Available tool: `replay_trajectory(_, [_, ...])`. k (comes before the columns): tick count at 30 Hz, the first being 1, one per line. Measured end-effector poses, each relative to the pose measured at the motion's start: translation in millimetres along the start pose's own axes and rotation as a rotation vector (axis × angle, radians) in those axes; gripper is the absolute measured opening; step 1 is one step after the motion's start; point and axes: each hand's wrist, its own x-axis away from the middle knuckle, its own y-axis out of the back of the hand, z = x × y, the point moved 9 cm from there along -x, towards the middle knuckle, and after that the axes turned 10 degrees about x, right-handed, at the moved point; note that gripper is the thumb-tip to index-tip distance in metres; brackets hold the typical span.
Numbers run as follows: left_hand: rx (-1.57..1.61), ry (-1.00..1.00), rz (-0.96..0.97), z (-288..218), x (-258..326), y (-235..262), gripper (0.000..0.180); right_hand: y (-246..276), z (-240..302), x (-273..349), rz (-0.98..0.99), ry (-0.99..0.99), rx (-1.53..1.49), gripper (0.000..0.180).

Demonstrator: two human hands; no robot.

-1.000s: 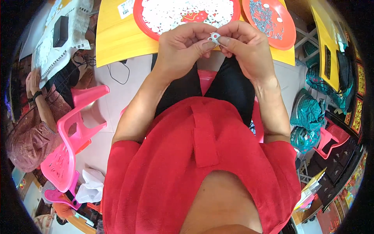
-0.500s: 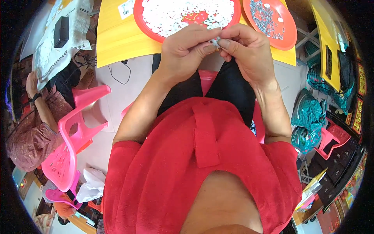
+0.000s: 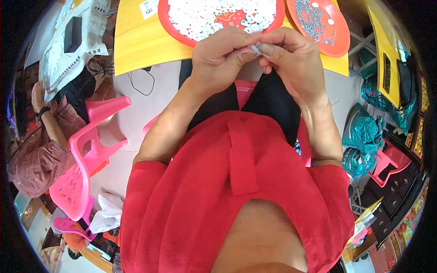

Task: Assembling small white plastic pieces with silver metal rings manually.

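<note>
A small white plastic clip (image 3: 256,48) is pinched between my two hands, just past the table's near edge. My left hand (image 3: 217,61) grips it from the left with thumb and forefinger. My right hand (image 3: 295,61) has its thumb pressed on the clip from the other side, fingers curled. The fingertips cover much of the piece. Beyond the hands, a round red tray (image 3: 281,16) holds many similar white pieces (image 3: 195,18). To its right an orange-red plate (image 3: 340,38) carries thin grey nails (image 3: 314,22) and a few white bits.
The trays stand on a yellow table (image 3: 136,54), with a white label (image 3: 149,8) at its left. Another person's arm (image 3: 53,127) rests by a cloth-covered surface on the left. Pink plastic chairs (image 3: 82,154) stand nearby; teal bags (image 3: 362,129) lie at the right.
The hands stay pinched together around the clip, which has turned a little between the fingertips. The whole view has shifted slightly.
</note>
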Motion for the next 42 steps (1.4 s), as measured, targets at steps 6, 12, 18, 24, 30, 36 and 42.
replay_trajectory(6, [-0.062,-0.033,0.018,-4.4,0.1,0.5,0.018,-4.6,-8.7,0.1,0.06,-0.058,-0.146,0.009])
replay_trajectory(12, [-0.061,-0.052,0.022,-5.6,-0.4,0.0,0.017,-8.0,-8.9,1.7,0.056,-0.061,-0.169,0.008])
replay_trajectory(18, [-0.091,-0.071,0.027,-2.7,1.1,0.3,0.015,-7.3,-15.1,2.0,0.024,-0.07,-0.171,0.008])
replay_trajectory(24, [-0.189,-0.104,0.024,-7.8,-2.2,2.9,0.017,-6.5,-14.7,-3.8,0.045,-0.043,-0.204,0.009])
replay_trajectory(30, [0.158,0.055,-0.174,-32.7,-18.6,5.6,0.031,14.6,-6.8,-13.1,0.031,-0.134,-0.31,0.012])
replay_trajectory(36, [0.779,-0.132,0.28,-139.8,-14.7,-145.0,0.021,49.9,-8.3,-14.7,0.045,-0.085,-0.418,0.024])
replay_trajectory(42, [1.81,0.611,0.313,-167.4,-23.6,-164.3,0.037,40.8,-1.1,-12.9,0.082,-0.078,-0.513,0.017])
